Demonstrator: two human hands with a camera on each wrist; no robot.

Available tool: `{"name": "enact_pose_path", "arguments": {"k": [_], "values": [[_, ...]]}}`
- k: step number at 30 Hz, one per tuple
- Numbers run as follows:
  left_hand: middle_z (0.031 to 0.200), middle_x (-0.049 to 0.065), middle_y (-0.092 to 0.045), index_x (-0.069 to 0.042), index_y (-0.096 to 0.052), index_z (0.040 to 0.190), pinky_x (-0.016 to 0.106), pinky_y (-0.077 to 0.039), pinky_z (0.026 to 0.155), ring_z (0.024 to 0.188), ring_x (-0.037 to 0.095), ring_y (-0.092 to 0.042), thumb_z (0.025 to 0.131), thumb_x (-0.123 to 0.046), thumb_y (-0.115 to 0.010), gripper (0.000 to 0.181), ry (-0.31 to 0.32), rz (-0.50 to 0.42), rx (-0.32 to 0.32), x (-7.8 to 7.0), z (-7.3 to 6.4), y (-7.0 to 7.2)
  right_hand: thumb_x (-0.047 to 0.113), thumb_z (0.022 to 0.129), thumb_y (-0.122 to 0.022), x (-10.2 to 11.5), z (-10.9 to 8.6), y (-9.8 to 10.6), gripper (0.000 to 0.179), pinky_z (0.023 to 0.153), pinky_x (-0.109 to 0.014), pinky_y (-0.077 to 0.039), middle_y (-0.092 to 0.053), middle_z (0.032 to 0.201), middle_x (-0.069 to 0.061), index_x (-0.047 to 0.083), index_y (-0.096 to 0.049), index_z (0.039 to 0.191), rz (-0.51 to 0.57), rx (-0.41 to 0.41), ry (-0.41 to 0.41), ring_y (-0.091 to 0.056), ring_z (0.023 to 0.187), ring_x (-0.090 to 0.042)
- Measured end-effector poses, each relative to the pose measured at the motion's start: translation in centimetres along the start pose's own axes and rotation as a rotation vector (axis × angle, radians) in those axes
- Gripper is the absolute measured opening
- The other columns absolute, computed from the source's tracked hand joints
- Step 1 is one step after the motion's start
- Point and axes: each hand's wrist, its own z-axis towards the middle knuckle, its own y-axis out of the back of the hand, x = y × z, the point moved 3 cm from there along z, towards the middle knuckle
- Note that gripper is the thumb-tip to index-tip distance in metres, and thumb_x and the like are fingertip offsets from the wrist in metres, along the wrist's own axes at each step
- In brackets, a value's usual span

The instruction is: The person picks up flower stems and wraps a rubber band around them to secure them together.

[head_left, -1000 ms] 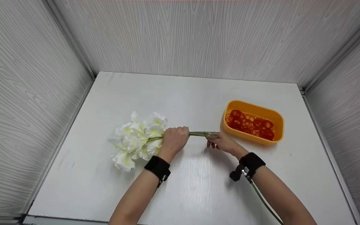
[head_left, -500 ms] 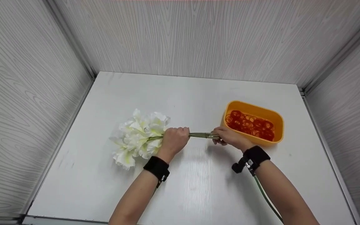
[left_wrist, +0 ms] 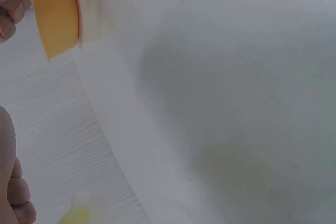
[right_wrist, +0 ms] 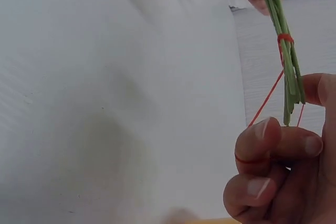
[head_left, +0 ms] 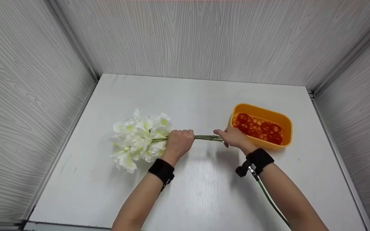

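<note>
Flanking right grip (head_left: 234, 137): orange tub (head_left: 264, 114)

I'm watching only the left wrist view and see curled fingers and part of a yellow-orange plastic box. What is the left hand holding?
Observer: The left hand grips the green stems of white, ruffled flowers.
Visitor: And what's inside the box?
Observer: A pile of thin red loops.
Visitor: Is anything tied round the stems?
Observer: Yes, a thin red band wraps them and stretches to the right hand.
</note>
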Motion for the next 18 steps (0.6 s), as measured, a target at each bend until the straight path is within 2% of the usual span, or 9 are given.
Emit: {"name": "enact_pose_path", "arguments": {"k": [4, 6, 8, 11, 14, 18], "values": [[0.045, -0.003, -0.041, -0.018, -0.044, 0.054, 0.026, -0.034, 0.036, 0.041, 0.006, -0.041, 0.084, -0.005, -0.053, 0.034, 0.044, 0.031, 0.052, -0.2, 0.0, -0.2, 0.065, 0.09, -0.049, 0.4, -0.4, -0.5, 0.067, 0.052, -0.032, -0.04, -0.06, 0.057, -0.007, 0.003, -0.064, 0.072, -0.011, -0.023, -0.08, -0.049, 0.049, -0.018], [0.045, -0.003, -0.041, -0.018, -0.044, 0.054, 0.026, -0.035, 0.037, 0.041, 0.007, -0.043, 0.084, -0.005, -0.054, 0.035, 0.066, 0.039, 0.068, -0.4, 0.0, -0.2, 0.065, 0.09, -0.051, 0.7, -0.7, -0.8, 0.064, 0.05, -0.032, -0.041, -0.061, 0.058, -0.006, 0.005, -0.063, 0.075, -0.049, -0.066, -0.11, -0.052, 0.048, -0.019], [0.045, -0.003, -0.041, -0.018, -0.043, 0.054, 0.027, -0.036, 0.037, 0.041, 0.007, -0.044, 0.083, -0.005, -0.055, 0.034, 0.083, 0.042, 0.078, -0.7, 0.1, -0.2, 0.061, 0.091, -0.052, 1.2, -1.0, -1.0, 0.058, 0.047, -0.032, -0.04, -0.058, 0.057, -0.005, 0.007, -0.061, 0.072, -0.119, -0.137, -0.124, -0.052, 0.049, -0.02], [0.046, -0.004, -0.042, -0.018, -0.043, 0.054, 0.027, -0.037, 0.037, 0.041, 0.008, -0.046, 0.083, -0.006, -0.057, 0.034, 0.1, 0.039, 0.099, -1.2, 0.2, -0.1, 0.045, 0.094, -0.053, 2.1, -1.3, -1.3, 0.049, 0.043, -0.033, -0.035, -0.05, 0.054, -0.003, 0.009, -0.058, 0.061, -0.252, -0.263, -0.094, -0.05, 0.05, -0.02], [0.047, -0.003, -0.046, -0.018, -0.047, 0.056, 0.028, -0.039, 0.038, 0.042, 0.01, -0.05, 0.085, -0.008, -0.057, 0.032, 0.116, 0.037, 0.144, -1.6, 0.3, -0.2, 0.031, 0.093, -0.053, 3.0, -1.4, -1.8, 0.043, 0.04, -0.035, -0.032, -0.044, 0.052, -0.002, 0.01, -0.054, 0.054, -0.353, -0.373, -0.036, -0.046, 0.05, -0.021], [0.051, -0.002, -0.052, -0.017, -0.054, 0.061, 0.03, -0.043, 0.04, 0.045, 0.012, -0.054, 0.088, -0.012, -0.058, 0.028, 0.13, 0.014, 0.218, -1.9, 0.6, -0.2, 0.022, 0.092, -0.053, 3.8, -1.5, -2.7, 0.04, 0.043, -0.036, -0.033, -0.043, 0.051, -0.001, 0.012, -0.053, 0.053, -0.371, -0.443, 0.069, -0.044, 0.049, -0.021]]}}
